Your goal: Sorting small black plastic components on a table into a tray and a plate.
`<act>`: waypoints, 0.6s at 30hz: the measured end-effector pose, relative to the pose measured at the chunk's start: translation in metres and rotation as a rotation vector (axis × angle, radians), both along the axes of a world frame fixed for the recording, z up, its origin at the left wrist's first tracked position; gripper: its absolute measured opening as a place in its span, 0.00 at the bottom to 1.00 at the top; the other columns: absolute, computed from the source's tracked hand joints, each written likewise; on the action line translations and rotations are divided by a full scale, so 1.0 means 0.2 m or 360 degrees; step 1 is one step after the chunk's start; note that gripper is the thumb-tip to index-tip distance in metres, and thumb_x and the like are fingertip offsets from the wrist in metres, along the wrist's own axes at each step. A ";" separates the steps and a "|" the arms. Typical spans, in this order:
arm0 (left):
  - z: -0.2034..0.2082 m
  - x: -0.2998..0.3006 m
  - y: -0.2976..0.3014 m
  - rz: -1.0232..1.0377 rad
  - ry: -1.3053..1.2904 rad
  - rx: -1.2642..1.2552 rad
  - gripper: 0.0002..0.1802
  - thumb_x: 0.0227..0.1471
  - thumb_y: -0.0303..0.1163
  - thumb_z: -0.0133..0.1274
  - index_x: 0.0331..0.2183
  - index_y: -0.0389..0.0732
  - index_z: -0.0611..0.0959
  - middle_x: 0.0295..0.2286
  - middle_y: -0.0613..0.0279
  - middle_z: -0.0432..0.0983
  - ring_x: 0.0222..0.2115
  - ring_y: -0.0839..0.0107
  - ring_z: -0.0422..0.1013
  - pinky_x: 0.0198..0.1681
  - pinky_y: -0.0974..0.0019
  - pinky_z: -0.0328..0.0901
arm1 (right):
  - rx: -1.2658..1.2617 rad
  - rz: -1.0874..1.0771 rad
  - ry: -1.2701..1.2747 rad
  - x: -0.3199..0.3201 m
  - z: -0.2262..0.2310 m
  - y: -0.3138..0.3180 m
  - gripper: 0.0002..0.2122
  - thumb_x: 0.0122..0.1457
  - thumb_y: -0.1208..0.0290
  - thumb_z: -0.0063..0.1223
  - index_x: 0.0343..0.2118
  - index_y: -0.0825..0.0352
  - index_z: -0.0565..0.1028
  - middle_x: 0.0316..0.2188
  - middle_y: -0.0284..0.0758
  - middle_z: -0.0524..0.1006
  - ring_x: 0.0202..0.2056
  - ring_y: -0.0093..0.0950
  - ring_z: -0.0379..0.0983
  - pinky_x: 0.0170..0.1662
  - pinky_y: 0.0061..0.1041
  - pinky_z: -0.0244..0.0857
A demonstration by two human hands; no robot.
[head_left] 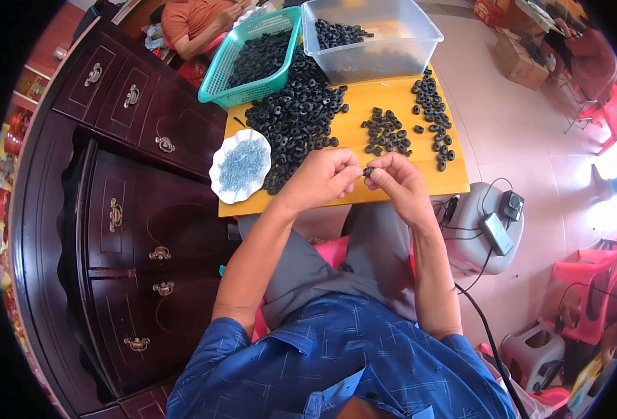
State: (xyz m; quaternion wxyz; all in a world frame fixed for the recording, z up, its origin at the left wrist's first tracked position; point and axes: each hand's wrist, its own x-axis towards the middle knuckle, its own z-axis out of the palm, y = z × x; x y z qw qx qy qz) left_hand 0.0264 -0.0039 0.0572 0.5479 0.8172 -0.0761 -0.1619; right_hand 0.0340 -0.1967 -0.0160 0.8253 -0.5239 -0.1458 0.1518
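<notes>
Above the near edge of a yellow table (350, 133), my two hands meet. Pinched between the fingertips of my right hand (400, 183) is a small black plastic piece (368, 172). My left hand (324, 179) is closed too, thumb against forefinger, its tips almost touching that piece; whatever it grips is too small to make out. Left of it stands a white scalloped dish (217, 172) full of tiny grey-blue bits. A large heap of black oval pieces (294, 115) spreads behind my left hand. Beyond my right hand lies a smaller cluster of similar pieces (385, 130).
A green basket (214, 78) and a clear plastic bin (410, 52), both with black pieces, stand at the back. More pieces (430, 105) line the right edge. A dark wooden cabinet (141, 202) flanks the left. A grey stool (472, 234) holds cabled devices. Another person (193, 24) sits opposite.
</notes>
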 end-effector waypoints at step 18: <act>-0.03 0.02 0.05 0.0050 -0.0069 0.0021 0.08 0.57 0.30 0.54 0.30 0.35 0.81 0.19 0.65 0.77 0.19 0.80 0.72 0.22 0.73 0.67 | -0.0226 -0.0172 0.0012 -0.03 -0.02 0.11 0.05 0.63 0.74 0.54 0.38 0.69 0.74 0.30 0.31 0.79 0.32 0.19 0.75 0.39 0.19 0.70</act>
